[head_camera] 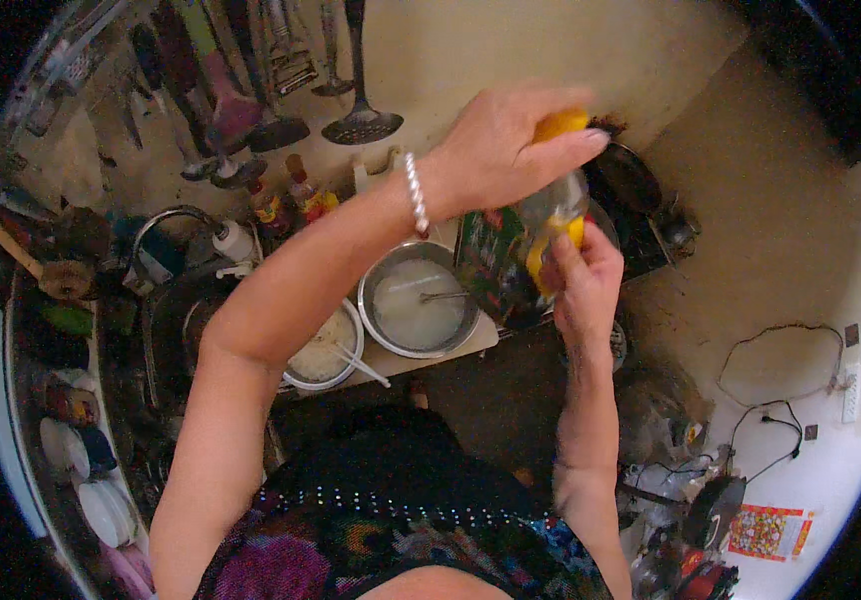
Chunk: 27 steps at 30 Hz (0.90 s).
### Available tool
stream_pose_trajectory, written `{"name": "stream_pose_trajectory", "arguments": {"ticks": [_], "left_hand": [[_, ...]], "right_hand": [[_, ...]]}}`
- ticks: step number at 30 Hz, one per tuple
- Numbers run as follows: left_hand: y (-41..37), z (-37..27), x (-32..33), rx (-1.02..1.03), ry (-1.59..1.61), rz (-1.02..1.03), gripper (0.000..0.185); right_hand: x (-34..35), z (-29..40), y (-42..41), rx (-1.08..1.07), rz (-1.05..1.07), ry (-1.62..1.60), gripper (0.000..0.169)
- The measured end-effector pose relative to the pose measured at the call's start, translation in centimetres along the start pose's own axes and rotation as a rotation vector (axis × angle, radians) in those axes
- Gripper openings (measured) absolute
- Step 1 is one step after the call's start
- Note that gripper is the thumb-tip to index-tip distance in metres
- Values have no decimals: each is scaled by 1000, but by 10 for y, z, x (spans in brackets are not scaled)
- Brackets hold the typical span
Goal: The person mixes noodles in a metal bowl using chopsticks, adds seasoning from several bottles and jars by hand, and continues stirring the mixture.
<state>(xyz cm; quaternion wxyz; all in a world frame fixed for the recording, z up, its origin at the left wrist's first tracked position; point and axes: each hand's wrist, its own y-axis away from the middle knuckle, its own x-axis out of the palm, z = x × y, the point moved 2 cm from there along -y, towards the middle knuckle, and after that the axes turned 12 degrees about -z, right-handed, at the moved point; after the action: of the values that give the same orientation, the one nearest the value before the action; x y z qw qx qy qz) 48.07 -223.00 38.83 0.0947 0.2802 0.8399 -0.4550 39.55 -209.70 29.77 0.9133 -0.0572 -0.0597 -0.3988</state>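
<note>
Both hands are raised over the right side of the counter, on one partly clear object with yellow parts [567,193]. It may be a bottle or package; blur hides its exact kind. My left hand [502,150], a beaded bracelet at its wrist, grips the upper yellow part. Lower down, my right hand [588,270] grasps the other yellow part between thumb and fingers. To the left of the hands sits a metal bowl [419,307] of cloudy whitish liquid with a metal utensil in it. Partly behind my left forearm is a bowl [319,349] of pale food with white chopsticks.
A curved faucet [175,214] rises over the dark sink at left. Ladles and a slotted skimmer [363,124] hang on the wall above two sauce bottles [299,184]. Dark pans [629,172] stand at right. White dishes [104,510] lie at lower left.
</note>
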Motion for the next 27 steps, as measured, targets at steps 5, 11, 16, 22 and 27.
{"name": "stream_pose_trajectory", "arguments": {"ticks": [5, 11, 16, 22, 27], "left_hand": [[-44, 57, 28, -221, 385, -374, 34], [51, 125, -52, -569, -20, -665, 20], [211, 218, -110, -993, -98, -968, 16], [258, 308, -124, -1023, -448, -658, 29], [223, 337, -116, -845, -611, -588, 34]], "right_hand": [[6, -20, -89, -80, -149, -222, 10], [17, -75, -201, -259, -369, -176, 10], [31, -144, -258, -57, -468, -314, 16], [28, -244, -315, 0, -574, -258, 15], [3, -322, -338, -129, -594, 284, 14]]}}
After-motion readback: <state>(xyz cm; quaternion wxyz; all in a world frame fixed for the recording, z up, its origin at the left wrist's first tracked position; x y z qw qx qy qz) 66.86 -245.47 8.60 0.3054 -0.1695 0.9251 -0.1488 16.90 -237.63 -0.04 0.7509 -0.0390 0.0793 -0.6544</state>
